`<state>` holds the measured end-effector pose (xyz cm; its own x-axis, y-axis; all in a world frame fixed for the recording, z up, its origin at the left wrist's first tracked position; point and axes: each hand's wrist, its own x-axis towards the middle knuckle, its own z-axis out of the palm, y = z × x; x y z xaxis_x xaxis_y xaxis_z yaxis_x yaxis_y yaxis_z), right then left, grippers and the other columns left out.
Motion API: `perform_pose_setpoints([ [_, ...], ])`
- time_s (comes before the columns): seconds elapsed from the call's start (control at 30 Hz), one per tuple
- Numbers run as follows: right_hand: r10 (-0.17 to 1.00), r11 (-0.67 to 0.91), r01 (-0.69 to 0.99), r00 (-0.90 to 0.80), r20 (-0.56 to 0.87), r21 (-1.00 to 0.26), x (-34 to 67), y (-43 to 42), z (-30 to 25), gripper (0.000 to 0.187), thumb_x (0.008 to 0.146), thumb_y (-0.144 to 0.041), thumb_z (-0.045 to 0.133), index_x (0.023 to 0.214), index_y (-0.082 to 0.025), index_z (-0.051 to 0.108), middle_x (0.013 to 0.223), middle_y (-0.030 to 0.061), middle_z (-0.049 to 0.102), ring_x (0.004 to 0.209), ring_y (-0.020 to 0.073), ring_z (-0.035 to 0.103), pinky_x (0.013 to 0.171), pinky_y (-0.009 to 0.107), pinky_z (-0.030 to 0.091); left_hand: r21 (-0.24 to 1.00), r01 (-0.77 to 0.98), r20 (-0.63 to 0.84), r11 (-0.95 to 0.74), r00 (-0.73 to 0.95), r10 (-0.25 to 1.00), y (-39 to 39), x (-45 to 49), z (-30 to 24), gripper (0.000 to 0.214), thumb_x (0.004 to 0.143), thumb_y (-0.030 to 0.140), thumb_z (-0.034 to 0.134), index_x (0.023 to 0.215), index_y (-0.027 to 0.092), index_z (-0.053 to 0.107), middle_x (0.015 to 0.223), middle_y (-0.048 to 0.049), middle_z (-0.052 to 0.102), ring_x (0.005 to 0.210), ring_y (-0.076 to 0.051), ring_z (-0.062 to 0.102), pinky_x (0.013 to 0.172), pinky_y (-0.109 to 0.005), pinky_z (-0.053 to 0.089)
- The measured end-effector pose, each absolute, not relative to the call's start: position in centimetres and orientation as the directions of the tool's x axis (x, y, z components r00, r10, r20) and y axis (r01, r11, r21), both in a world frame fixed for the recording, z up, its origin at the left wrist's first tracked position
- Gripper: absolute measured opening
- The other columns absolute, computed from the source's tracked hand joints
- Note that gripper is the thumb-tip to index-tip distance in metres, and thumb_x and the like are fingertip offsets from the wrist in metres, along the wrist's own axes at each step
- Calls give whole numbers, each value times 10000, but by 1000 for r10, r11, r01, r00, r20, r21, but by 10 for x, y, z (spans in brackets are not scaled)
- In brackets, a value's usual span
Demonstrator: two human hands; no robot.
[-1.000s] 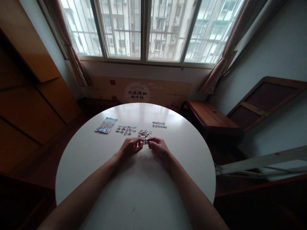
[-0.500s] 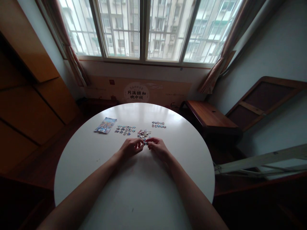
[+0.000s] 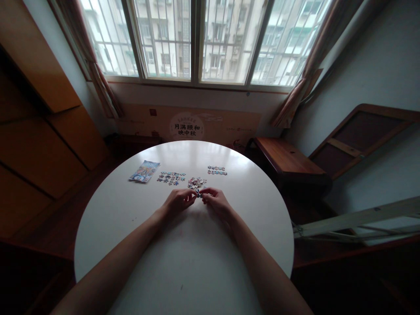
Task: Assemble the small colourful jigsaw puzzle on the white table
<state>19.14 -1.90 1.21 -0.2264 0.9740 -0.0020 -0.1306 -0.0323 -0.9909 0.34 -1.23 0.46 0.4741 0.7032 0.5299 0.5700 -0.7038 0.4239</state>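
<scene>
My left hand [image 3: 180, 199] and my right hand [image 3: 215, 200] meet near the middle of the round white table [image 3: 197, 262]. Between their fingertips is a small dark-and-blue jigsaw piece [image 3: 198, 194], pinched from both sides; whether it is one piece or two joined ones is too small to tell. Just beyond the fingers lies a loose heap of jigsaw pieces [image 3: 197, 182]. To the left, more puzzle pieces [image 3: 171, 178] are laid out in rough rows. Two short rows of pieces [image 3: 217, 170] sit farther off on the right.
A printed picture sheet [image 3: 145, 171] lies on the table's left side. A low wooden bench [image 3: 288, 157] stands beyond the right edge, and a pale beam [image 3: 361, 218] runs close to the table on the right. Barred windows [image 3: 197, 39] fill the far wall.
The piece between my fingertips has shifted and tilted very slightly. Both hands stay in nearly the same place, and the other pieces lie as before.
</scene>
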Motion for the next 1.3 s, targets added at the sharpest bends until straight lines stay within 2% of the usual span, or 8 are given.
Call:
perform_pose_setpoints([
  [0.27,977,8,-140,-211,38,-990,190,-15,6,237,624,-298,675,809,-152,664,596,-9,601,517,91,516,522,239,424,434,574,518,-695,472,713,-9,2,1,161,832,210,527,871,171,678,710,-25,669,573,-83,564,565,-168,409],
  [0.47,987,112,-80,-109,120,-990,192,-11,1,266,654,-372,657,810,-158,645,593,-4,590,519,106,533,478,230,427,474,593,509,-651,419,752,-6,1,0,163,825,233,534,858,165,679,698,-23,660,551,-87,539,560,-181,408],
  [0.7,974,144,12,-179,139,-990,192,-12,-3,259,652,-372,671,806,-167,643,609,5,611,514,107,526,469,225,415,535,578,504,-616,367,782,-2,1,-2,156,813,235,547,850,155,676,665,-13,655,539,-87,525,556,-188,415],
  [0.87,970,152,22,-197,145,-988,193,-12,-5,256,684,-370,648,832,-161,628,582,-9,590,464,94,494,417,208,373,538,567,484,-624,398,779,-3,2,1,162,808,231,545,853,155,680,681,-20,664,548,-90,540,548,-181,420],
  [1.3,971,168,82,-186,150,-982,194,-11,-4,229,678,-358,651,768,-157,589,597,-3,589,492,103,522,452,217,401,535,582,455,-612,412,789,-3,1,-1,177,808,251,553,875,154,685,651,-12,649,539,-88,535,555,-182,415],
])
